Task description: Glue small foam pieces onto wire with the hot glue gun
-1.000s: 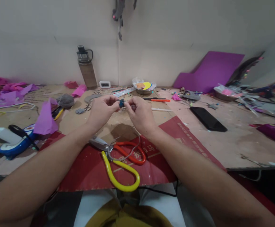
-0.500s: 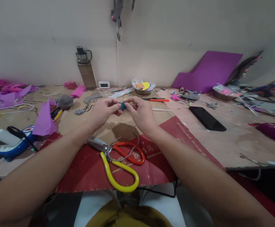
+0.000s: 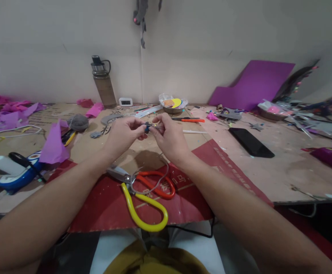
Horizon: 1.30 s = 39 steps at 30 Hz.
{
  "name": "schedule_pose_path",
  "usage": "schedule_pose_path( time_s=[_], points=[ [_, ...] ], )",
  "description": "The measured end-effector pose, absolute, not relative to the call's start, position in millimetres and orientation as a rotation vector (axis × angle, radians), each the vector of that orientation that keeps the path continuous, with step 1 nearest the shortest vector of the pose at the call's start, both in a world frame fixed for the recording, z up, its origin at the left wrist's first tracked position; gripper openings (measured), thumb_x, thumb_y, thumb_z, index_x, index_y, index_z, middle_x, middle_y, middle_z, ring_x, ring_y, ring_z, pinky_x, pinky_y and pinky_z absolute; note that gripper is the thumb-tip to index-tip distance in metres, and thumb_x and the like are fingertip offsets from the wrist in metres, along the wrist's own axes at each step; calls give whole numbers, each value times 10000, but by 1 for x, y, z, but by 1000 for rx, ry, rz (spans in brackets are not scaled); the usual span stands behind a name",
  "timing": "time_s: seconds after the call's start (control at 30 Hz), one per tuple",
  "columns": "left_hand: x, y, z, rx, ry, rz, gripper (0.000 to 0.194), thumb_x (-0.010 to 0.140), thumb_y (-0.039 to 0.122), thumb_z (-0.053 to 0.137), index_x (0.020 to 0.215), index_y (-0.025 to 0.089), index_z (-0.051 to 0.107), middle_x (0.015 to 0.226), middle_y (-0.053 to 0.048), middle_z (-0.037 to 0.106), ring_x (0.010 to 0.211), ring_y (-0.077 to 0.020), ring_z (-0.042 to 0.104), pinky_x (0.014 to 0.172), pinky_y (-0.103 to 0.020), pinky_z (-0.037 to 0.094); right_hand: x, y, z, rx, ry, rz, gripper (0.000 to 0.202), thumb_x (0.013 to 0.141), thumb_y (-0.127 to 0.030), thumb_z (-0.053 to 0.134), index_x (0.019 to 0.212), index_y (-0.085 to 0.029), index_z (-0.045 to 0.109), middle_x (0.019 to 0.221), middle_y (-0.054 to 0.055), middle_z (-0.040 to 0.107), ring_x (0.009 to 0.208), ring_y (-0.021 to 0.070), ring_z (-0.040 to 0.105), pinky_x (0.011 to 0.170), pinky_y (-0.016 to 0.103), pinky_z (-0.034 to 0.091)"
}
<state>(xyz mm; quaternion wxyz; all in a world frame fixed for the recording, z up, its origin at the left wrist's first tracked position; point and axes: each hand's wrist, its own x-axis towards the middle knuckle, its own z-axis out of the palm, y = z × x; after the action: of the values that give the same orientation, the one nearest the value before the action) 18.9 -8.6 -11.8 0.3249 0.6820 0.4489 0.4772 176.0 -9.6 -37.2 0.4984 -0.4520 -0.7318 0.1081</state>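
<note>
Blue piece (image 3: 147, 129) | loc: between fingertips, above counter (image 3: 251, 179) | L hand (image 3: 123, 135): grip together, pinching it | R hand (image 3: 170, 135): fingers bent beside it, can't tell if clamped | change: pale-yellow bit (image 3: 155, 125) newly showing at R fingers | means: probably re-angled handling, piece kept up | scissors (image 3: 151, 228) lying nearer wearer, untouched

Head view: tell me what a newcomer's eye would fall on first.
Probably the big scissors, one handle yellow and one red, lying on the red sheet between the forearms. Next, the large purple sheet leaning on the wall at the back right. Then, at the centre, the left hand pinching a small blue piece, the right hand close beside it.
</note>
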Motion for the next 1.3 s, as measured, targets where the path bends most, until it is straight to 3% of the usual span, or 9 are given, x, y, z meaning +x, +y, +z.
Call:
schedule_pose_path(
  time_s=[0.07, 0.37, 0.6, 0.8, 1.03, 1.2, 1.3],
  points=[
    [18, -8, -13, 1813, 1179, 1265, 118, 774, 267, 683, 722, 162, 696, 605, -33, 674, 554, -136, 615, 573, -255, 491, 175, -11, -37, -1068, -1780, 243, 23, 842, -216, 573, 843, -205, 553, 668, -23, 501, 625, 129, 434, 616, 271, 324],
    [14, -2, -19, 1820, 1113, 1270, 168, 793, 325, 670, 733, 168, 672, 618, -27, 670, 567, -133, 620, 583, -252, 499, 172, -9, -35, -1070, -1660, 450, 172, 810, -256, 587, 669, -200, 504, 620, -33, 489, 592, 112, 420, 595, 263, 315],
    [17, -2, -22, 1765, 1079, 1252, 191, 776, 350, 688, 727, 166, 668, 621, -30, 670, 565, -130, 614, 599, -257, 509, 171, -7, -34, -1150, -1599, 492, 185, 774, -258, 586, 635, -205, 477, 581, -46, 467, 563, 106, 404, 570, 264, 298],
    [15, -1, -21, 1753, 1034, 1193, 187, 775, 337, 692, 747, 153, 679, 618, -22, 665, 570, -121, 611, 614, -246, 506, 172, 0, -38, -1106, -1512, 712, 123, 749, -283, 599, 832, -193, 589, 570, -69, 474, 525, 94, 395, 538, 244, 299],
    [10, 13, -27, 1476, 947, 1014, 344, 743, 461, 708, 772, 119, 688, 728, -96, 709, 640, -159, 658, 634, -282, 523, 180, 4, -38, -1113, -1381, 881, 83, 672, -251, 578, 694, -171, 570, 585, -58, 497, 530, 74, 378, 527, 231, 284],
    [12, 6, -19, 1778, 1116, 1071, 253, 719, 349, 721, 858, 138, 720, 694, -41, 690, 629, -135, 608, 588, -246, 462, 181, 5, -40, -1117, -1438, 864, 84, 655, -256, 573, 648, -176, 550, 547, -61, 487, 508, 75, 388, 500, 233, 266],
    [14, 2, -15, 1987, 1234, 1041, 161, 706, 264, 697, 811, 144, 721, 657, -13, 673, 599, -114, 564, 578, -233, 418, 179, 5, -43, -1106, -1524, 816, 85, 662, -258, 572, 653, -175, 555, 555, -52, 517, 512, 81, 423, 502, 232, 282]
  ],
)
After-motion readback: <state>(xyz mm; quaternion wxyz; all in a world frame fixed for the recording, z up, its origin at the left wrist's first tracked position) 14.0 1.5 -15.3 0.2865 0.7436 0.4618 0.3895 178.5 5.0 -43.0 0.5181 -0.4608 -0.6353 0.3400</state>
